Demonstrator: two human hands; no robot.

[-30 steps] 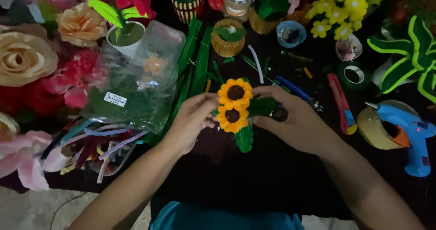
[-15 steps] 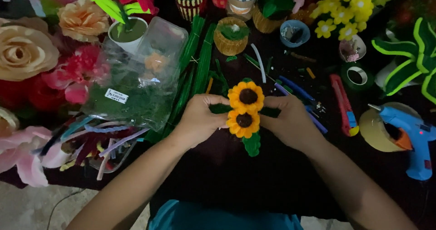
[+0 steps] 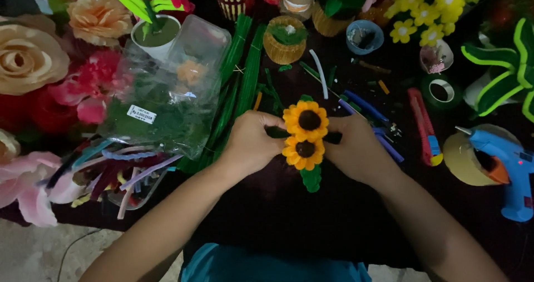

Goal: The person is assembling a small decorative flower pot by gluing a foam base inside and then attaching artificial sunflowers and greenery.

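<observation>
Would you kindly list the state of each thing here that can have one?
Left hand: gripping the sunflowers' left side.
Right hand: gripping their right side.
Sunflowers: two, held upright, one above the other.
Glue gun: lying on the table, untouched.
Tape roll: lying under the gun's nozzle.
Plastic bag: lying full.

Two small sunflowers (image 3: 305, 134), fuzzy and yellow-orange with dark brown centres, sit one above the other, the upper one slightly larger. A dark green stem piece runs sideways behind them, and a bright green leaf (image 3: 311, 178) hangs below the lower bloom, above the dark tabletop (image 3: 289, 215).
</observation>
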